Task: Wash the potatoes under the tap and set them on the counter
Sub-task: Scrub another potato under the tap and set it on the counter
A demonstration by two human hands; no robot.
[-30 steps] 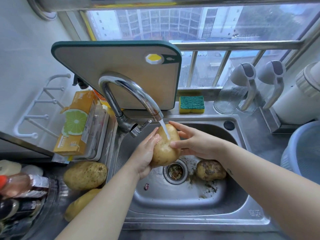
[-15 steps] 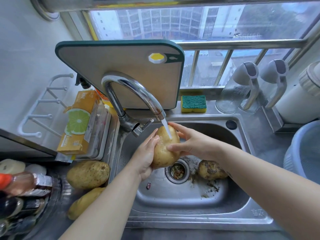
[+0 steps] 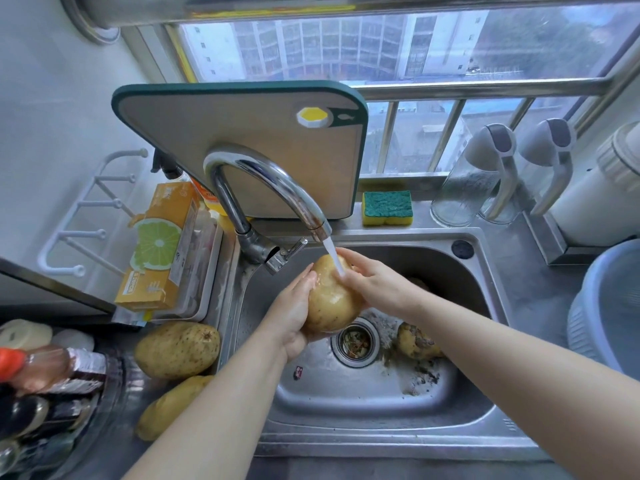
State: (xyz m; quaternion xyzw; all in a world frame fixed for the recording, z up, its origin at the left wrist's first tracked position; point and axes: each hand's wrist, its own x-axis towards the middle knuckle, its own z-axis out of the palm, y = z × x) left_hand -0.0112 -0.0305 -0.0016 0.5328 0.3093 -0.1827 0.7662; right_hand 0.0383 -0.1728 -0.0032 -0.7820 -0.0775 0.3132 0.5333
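Right hand (image 3: 377,284) slid atop smooth, wet, oval potato (image 3: 329,303).

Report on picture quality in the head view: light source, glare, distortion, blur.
Head view: daylight enters through the window behind the sink; highlights glint on the tap and on the wet potato between the left hand and right hand; wide-angle distortion bows the cutting board and the sink rim; bottles at the left edge look soft.

No legible txt, labels incl.
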